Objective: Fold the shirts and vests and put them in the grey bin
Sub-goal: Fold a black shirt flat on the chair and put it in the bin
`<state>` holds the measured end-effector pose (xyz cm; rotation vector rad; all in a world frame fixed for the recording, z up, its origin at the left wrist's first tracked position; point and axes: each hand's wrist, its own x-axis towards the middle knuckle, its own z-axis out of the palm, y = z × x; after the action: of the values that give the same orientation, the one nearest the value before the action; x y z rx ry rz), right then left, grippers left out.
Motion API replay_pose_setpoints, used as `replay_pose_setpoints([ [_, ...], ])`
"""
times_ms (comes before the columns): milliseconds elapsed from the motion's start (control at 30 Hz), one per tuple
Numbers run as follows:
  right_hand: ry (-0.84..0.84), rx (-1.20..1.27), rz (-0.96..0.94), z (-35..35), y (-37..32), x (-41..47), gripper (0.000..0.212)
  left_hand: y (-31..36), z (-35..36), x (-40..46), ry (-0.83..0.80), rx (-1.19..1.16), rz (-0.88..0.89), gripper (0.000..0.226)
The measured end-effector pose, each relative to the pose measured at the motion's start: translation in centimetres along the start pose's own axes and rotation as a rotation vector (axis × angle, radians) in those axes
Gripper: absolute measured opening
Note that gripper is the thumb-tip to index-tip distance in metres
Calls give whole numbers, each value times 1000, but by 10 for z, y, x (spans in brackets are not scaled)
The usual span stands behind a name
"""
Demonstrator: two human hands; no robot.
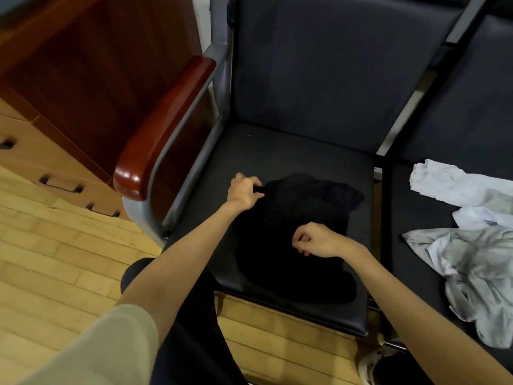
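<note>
A black garment [291, 245] lies crumpled on the dark seat [277, 151] of a chair in front of me. My left hand [243, 193] pinches a black strap or edge at the garment's upper left corner. My right hand [316, 240] has its fingers curled and pinches the black cloth near the garment's middle right. On the neighbouring seat to the right lie a white garment [449, 182] and a crumpled grey garment [477, 276]. No grey bin is in view.
The chair has a glossy red-brown armrest [163, 129] on its left and a tall dark backrest [327, 65]. A wooden cabinet [91, 68] with drawers stands left of it. Light wooden floor [50, 259] lies below. My dark-trousered knee [172, 301] is near the seat's front edge.
</note>
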<state>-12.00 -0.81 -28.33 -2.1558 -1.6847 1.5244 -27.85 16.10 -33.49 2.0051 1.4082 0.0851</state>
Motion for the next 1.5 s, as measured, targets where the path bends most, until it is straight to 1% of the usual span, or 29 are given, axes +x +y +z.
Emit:
replay_pose_setpoints([
  [33, 63, 24, -26, -4, 0, 0, 19, 1, -4, 0, -7, 9, 47, 27],
  [67, 125, 42, -51, -8, -1, -1, 20, 3, -11, -3, 6, -39, 105, 21],
  [133, 240, 97, -114, -16, -5, -4, 26, 10, -33, -17, 91, -223, 253, 10],
  [167, 286, 142, -162, -20, -9, -6, 34, 17, -48, -28, 130, -315, 335, 5],
  [200, 322, 188, -220, -23, -13, -9, 44, 25, -64, -41, 140, -403, 404, 5],
  [267, 372, 249, -341, -32, -26, -16, 67, 45, -96, -72, 77, -566, 474, 14],
  [333, 400, 268, -446, -41, -42, -26, 79, 64, -120, -99, 22, -667, 521, 17],
  [400, 444, 194, -520, -47, -57, -34, 75, 79, -137, -117, 5, -730, 554, 16],
  [467, 500, 75, -526, -52, -68, -39, 60, 91, -148, -129, -26, -802, 572, 15],
  [500, 500, 46, -514, -54, -72, -42, 52, 96, -153, -135, -42, -838, 577, 14],
  [567, 412, 74, -490, -59, -76, -50, 43, 106, -161, -144, -71, -925, 569, 12],
  [633, 324, 96, -458, -64, -75, -60, 44, 111, -168, -150, -83, -1042, 539, 11],
  [700, 343, 113, -477, -66, -69, -69, 36, 116, -174, -157, -45, -1180, 513, 10],
  [767, 401, 170, -532, -68, -59, -79, 26, 123, -181, -163, 60, -1251, 465, 12],
  [833, 453, 191, -521, -71, -50, -86, 20, 126, -187, -167, 172, -1267, 409, 12],
  [867, 497, 198, -496, -73, -44, -89, 16, 124, -191, -167, 217, -1252, 386, 12],
  [933, 693, 297, -431, -78, -30, -94, 12, 118, -199, -166, 305, -1225, 320, 12],
  [967, 839, 391, -375, -81, -22, -96, 14, 114, -202, -160, 352, -1219, 268, 14],
  [1033, 1112, 663, -189, -86, -5, -98, 19, 107, -210, -155, 440, -1235, 196, 17],
  [1067, 1192, 810, -90, -87, 4, -101, 22, 105, -214, -154, 488, -1256, 181, 19],
  [1100, 1231, 932, -7, -87, 13, -104, 24, 102, -217, -150, 526, -1272, 186, 20],
  [1133, 1242, 1009, 56, -86, 22, -107, 26, 101, -221, -154, 537, -1239, 182, 18],
  [1200, 1192, 1068, 125, -79, 39, -111, 25, 97, -227, -159, 542, -1154, 196, 13],
  [1233, 1141, 1082, 137, -72, 45, -113, 25, 96, -230, -159, 551, -1134, 213, 11],
  [1300, 974, 1094, 184, -54, 53, -116, 25, 90, -231, -158, 568, -1081, 225, 9],
  [1333, 874, 1066, 222, -44, 57, -116, 27, 86, -230, -158, 565, -1053, 223, 8],
  [1400, 701, 986, 290, -23, 61, -115, 39, 75, -221, -152, 533, -1006, 176, 8],
  [1433, 650, 966, 312, -14, 63, -112, 45, 68, -214, -150, 515, -986, 142, 9],
  [1500, 634, 987, 325, 0, 67, -109, 52, 53, -200, -147, 495, -938, 79, 11],
])
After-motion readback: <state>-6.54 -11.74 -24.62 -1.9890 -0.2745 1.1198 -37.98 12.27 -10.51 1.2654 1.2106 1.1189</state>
